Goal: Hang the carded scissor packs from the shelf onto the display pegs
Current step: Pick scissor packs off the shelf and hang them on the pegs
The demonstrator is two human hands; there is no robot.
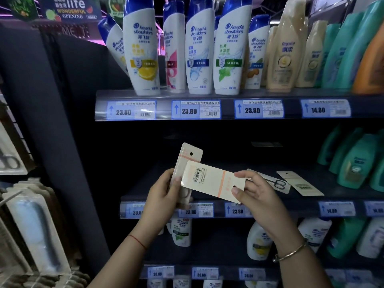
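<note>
Four carded scissor packs show on my feed, besides the blister packs (37, 225) racked on the peg display at my eight o'clock. My left hand (164, 192) grips the first pack (190, 156) near its lower end, fingers curled round its edge. The card stands upright with its hang hole at twelve o'clock. Across its front lies the second pack (209, 180), barcode side toward me, hang hole toward four o'clock. My right hand (257, 198) pinches it at that end between thumb and fingers. At that hand's three o'clock, two more lie flat on the dark shelf (232, 163): the third pack (277, 183) showing its scissors, the fourth pack (300, 183) card-back up.
</note>
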